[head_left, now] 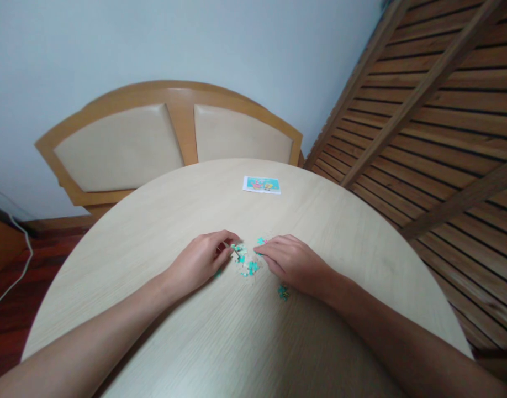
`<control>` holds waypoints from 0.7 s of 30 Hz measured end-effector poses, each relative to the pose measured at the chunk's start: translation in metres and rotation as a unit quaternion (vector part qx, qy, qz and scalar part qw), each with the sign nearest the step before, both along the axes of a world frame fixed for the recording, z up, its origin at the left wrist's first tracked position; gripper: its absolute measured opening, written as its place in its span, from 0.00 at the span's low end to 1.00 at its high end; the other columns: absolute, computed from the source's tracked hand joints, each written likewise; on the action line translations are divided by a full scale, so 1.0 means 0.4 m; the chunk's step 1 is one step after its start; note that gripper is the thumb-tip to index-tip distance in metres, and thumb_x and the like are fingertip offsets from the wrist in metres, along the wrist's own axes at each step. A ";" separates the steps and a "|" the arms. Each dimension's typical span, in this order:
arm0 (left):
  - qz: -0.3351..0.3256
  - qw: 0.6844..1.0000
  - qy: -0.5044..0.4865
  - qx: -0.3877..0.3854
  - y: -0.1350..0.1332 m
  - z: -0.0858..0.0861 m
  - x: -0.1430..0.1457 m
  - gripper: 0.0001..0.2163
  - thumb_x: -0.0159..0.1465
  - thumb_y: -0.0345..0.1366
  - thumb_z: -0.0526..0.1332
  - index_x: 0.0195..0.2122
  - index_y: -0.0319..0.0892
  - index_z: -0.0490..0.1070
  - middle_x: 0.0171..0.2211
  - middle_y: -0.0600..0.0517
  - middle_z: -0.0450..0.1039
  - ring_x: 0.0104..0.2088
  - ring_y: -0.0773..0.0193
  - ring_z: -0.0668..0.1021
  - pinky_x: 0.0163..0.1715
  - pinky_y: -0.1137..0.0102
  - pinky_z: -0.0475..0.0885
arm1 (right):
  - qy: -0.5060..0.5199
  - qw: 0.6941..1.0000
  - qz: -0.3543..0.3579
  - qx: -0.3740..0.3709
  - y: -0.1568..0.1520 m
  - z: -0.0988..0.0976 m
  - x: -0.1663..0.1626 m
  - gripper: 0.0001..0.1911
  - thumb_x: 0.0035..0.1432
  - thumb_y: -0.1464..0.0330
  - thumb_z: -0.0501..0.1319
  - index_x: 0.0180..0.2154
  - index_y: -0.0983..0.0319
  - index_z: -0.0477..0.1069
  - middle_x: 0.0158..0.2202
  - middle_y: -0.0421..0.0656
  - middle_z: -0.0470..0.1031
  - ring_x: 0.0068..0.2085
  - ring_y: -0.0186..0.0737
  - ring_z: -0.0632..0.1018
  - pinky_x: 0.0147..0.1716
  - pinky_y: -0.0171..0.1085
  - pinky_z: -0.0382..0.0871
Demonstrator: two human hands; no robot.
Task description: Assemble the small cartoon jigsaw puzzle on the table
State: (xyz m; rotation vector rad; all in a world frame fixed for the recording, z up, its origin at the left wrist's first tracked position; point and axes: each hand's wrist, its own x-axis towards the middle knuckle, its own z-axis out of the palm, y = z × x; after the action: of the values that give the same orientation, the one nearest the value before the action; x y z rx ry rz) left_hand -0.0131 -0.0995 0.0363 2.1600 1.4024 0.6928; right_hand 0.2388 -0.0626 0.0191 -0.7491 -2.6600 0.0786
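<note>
A small loose pile of jigsaw puzzle pieces (250,267), some teal and some pale side up, lies between my two hands. My left hand (204,255) is at the pile's left edge, thumb and forefinger closing on a puzzle piece (237,248). From the right, my right hand (295,262) reaches in with fingers stretched out low over the table, the fingertips beside a teal piece (260,241). No held piece shows in it. A few darker green pieces (283,293) lie under its wrist side. Another teal bit (217,273) peeks out below my left hand.
The round pale wooden table (162,204) carries a small picture card (262,185) with cartoon figures beyond the hands. Behind it stand padded chair backs (125,146) against the wall. A slatted wooden screen (436,110) rises on the right; a white cable (28,249) hangs at left.
</note>
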 end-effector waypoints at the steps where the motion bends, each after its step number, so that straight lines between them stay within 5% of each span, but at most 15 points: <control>1: 0.008 1.000 -0.005 -0.001 0.000 0.002 0.001 0.11 0.70 0.35 0.55 0.50 0.42 0.74 0.40 0.48 0.81 0.37 0.61 0.81 0.39 0.68 0.75 | -0.003 1.000 -0.003 0.009 0.003 -0.002 -0.002 0.14 0.67 0.73 0.56 0.50 0.61 0.77 0.44 0.47 0.83 0.45 0.45 0.80 0.46 0.44 0.70; 9: 0.035 0.999 0.022 -0.014 -0.001 0.026 -0.010 0.12 0.70 0.41 0.57 0.48 0.42 0.76 0.37 0.49 0.80 0.32 0.62 0.79 0.32 0.68 0.73 | -0.005 0.999 -0.012 0.033 0.015 -0.008 -0.014 0.13 0.72 0.69 0.53 0.46 0.61 0.77 0.40 0.45 0.82 0.42 0.44 0.77 0.41 0.41 0.67; 16: -0.034 0.991 0.131 -0.019 -0.011 0.062 -0.056 0.17 0.65 0.46 0.64 0.52 0.48 0.74 0.48 0.49 0.77 0.43 0.56 0.79 0.41 0.67 0.73 | 0.036 0.997 -0.001 -0.069 0.011 -0.014 -0.016 0.10 0.71 0.68 0.56 0.47 0.62 0.75 0.43 0.46 0.80 0.46 0.44 0.77 0.49 0.43 0.68; 21: -0.090 0.981 0.162 -0.053 -0.010 0.049 -0.086 0.22 0.60 0.38 0.66 0.57 0.46 0.71 0.47 0.48 0.76 0.43 0.57 0.79 0.42 0.67 0.73 | 0.069 0.988 0.003 -0.135 0.013 0.000 -0.008 0.10 0.70 0.67 0.57 0.46 0.61 0.75 0.42 0.45 0.80 0.46 0.43 0.77 0.50 0.43 0.70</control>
State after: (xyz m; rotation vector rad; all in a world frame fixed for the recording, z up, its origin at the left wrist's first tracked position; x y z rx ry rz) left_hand -0.0475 -0.1034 0.0558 2.3512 1.3399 0.1984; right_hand 0.2358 -0.0574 0.0190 -0.7872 -2.5478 0.4824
